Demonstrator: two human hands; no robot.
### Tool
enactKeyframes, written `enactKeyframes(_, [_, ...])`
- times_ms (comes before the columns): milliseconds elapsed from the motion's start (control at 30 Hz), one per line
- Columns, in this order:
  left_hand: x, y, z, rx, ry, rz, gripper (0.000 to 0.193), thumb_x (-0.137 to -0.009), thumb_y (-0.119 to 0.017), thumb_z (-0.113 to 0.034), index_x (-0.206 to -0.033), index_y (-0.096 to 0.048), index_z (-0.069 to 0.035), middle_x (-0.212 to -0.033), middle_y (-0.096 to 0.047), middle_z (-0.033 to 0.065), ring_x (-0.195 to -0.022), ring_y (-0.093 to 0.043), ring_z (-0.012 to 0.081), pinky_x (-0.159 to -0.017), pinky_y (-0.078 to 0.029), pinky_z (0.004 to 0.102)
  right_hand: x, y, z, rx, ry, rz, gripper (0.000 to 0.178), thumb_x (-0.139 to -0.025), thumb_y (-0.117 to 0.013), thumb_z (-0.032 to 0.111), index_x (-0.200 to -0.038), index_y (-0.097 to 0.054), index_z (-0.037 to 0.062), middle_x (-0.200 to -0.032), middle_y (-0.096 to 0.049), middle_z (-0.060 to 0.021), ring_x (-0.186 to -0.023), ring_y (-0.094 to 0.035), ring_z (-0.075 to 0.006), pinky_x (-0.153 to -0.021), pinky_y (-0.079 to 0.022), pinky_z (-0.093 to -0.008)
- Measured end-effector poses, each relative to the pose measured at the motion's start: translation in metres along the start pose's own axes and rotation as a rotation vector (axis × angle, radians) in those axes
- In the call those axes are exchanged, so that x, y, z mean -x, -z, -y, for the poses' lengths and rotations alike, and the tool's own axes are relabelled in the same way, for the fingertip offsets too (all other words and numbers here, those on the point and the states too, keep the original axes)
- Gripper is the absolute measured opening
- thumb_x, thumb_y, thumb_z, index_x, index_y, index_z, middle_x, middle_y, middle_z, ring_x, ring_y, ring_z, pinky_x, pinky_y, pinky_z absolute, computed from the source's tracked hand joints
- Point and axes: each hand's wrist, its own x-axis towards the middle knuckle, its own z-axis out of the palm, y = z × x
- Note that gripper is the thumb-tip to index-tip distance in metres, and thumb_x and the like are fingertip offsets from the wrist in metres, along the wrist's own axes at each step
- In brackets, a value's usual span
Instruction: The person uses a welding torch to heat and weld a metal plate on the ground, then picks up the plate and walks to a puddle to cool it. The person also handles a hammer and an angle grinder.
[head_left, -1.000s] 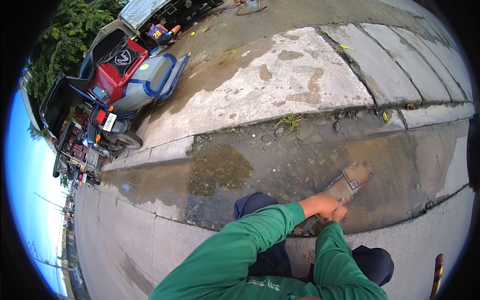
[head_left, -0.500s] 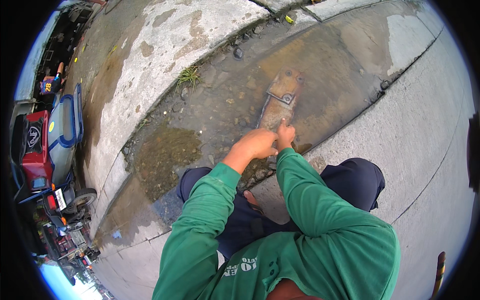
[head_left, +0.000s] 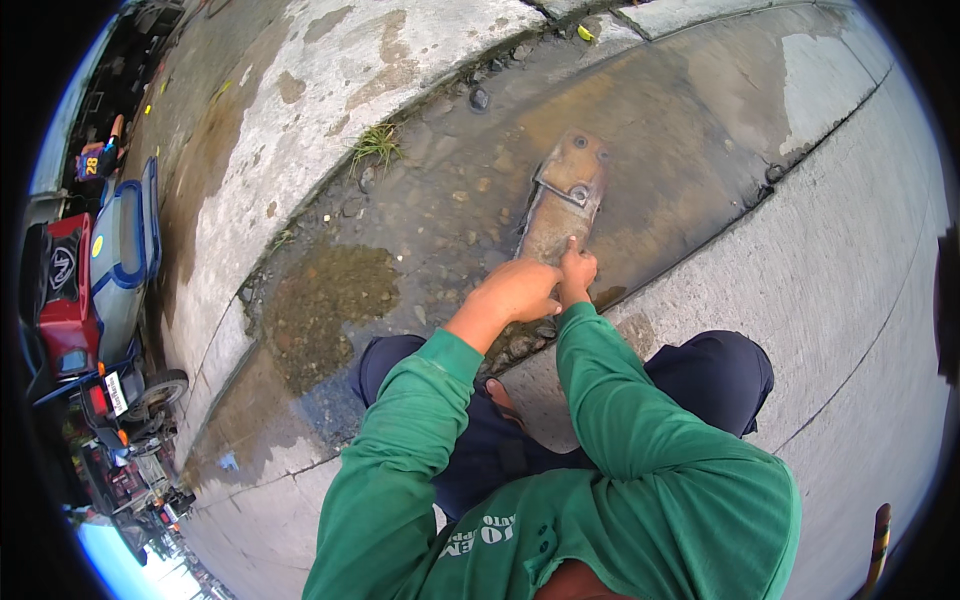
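A long, flat, rust-brown metal piece [head_left: 556, 222] lies in shallow murky water. A second plate overlaps its far part, with several round bolt heads or holes. My left hand [head_left: 508, 300] is closed at the near end of the metal piece, back of the hand up. Beside it, my right hand [head_left: 576, 275] is closed on the near right edge, one digit laid along the top face. The fingers under the metal are hidden. Both hands touch or nearly touch each other. Green sleeves cover my forearms.
The puddle [head_left: 660, 130] fills a gravelly gap between a concrete slab [head_left: 850, 300] and another slab [head_left: 300, 110]. Grass [head_left: 378, 145] grows at the far slab's edge. A dark stone [head_left: 478, 99] stands out. At left are a red-and-silver vehicle [head_left: 75, 290] and a person [head_left: 98, 160].
The view has shifted slightly. Both hands keep their hold at the near end of the metal piece, which has hardly moved.
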Motion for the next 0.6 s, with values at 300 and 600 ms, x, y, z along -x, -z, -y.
enactKeyframes(300, [0.049,0.042,-0.013,0.327,0.121,-0.254,0.033,-0.089,-0.075,-0.033,-0.102,-0.07,-0.003,-0.088,-0.072,0.0189,-0.086,-0.07,0.0378,-0.076,-0.054,0.049,0.039,0.095,0.003,-0.029,0.209,0.06,0.058,-0.091,-0.073,0.042,-0.067,-0.052,-0.0062,-0.063,-0.051,-0.0216,-0.06,-0.045,-0.027,-0.062,-0.041,-0.0464])
enactKeyframes(600, [0.229,-0.004,-0.032,0.94,0.4,-0.684,0.034,-0.095,-0.071,-0.034,-0.096,-0.065,0.0,-0.083,-0.068,0.0178,-0.077,-0.066,0.0385,-0.069,-0.051,0.0476,0.19,0.256,0.224,-0.163,0.079,0.385,0.051,-0.098,-0.069,0.034,-0.112,-0.065,-0.015,-0.106,-0.071,-0.0197,-0.091,-0.066,-0.0252,-0.084,-0.052,-0.0363])
